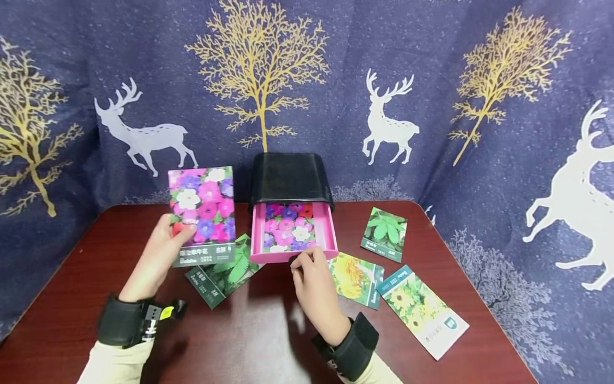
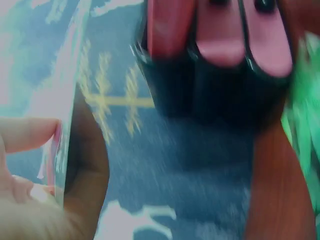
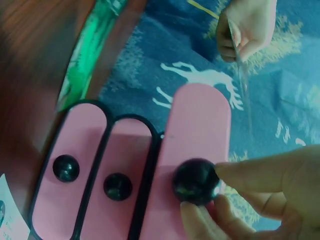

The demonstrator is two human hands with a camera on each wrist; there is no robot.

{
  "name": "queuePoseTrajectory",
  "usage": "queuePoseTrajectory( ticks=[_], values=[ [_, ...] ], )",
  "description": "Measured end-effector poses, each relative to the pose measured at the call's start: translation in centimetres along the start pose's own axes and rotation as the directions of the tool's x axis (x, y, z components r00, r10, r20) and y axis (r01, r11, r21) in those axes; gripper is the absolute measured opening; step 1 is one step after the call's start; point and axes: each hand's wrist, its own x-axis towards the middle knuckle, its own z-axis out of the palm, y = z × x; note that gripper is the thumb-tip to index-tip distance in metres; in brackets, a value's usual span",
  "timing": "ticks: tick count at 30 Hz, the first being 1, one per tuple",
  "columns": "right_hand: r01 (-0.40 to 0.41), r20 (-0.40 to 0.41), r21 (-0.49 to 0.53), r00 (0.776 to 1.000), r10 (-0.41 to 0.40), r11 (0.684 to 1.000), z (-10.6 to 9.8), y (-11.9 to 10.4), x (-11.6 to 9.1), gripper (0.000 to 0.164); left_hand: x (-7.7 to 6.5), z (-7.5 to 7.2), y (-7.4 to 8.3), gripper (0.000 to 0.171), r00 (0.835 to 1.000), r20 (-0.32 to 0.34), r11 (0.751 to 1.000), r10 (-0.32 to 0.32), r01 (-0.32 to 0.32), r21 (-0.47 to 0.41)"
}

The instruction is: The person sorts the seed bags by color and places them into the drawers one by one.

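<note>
My left hand [image 1: 158,256] grips a seed packet [image 1: 208,194] with pink, purple and white flowers, held up left of a black drawer unit [image 1: 290,178]. In the left wrist view, the thumb lies on one face of this packet, seen edge-on. The unit's top pink drawer [image 1: 258,232] is pulled out, and a similar flower packet [image 1: 290,228] lies inside it. At the drawer's front, my right hand [image 1: 318,298] pinches its round black knob [image 3: 196,181] between thumb and fingers. Two lower pink drawers [image 3: 76,137] are pushed in, as the right wrist view shows.
A green-leaf packet [image 1: 225,277] lies on the table [image 1: 230,346] beneath the raised packet. Right of the unit are a smaller leaf packet [image 1: 385,234], an orange-flower packet [image 1: 355,280] and a yellow-flower packet [image 1: 422,312]. A patterned blue curtain [image 1: 331,106] hangs behind.
</note>
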Motion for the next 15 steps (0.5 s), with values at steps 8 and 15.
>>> queuePoseTrajectory(
  ticks=[8, 15],
  values=[
    [-0.084, 0.010, 0.273, 0.996, 0.085, 0.958, -1.9, -0.7, 1.1, 0.015, -2.0, 3.5, 2.5, 0.017, 0.991, 0.128, 0.993, 0.044, -0.057, 0.102],
    [-0.327, 0.216, 0.587, 0.945, 0.246, 0.740, -2.6, -1.8, 1.3, 0.057, -3.3, 6.4, 3.6, 0.025, 0.975, 0.210, 0.990, 0.072, -0.095, 0.101]
  ],
)
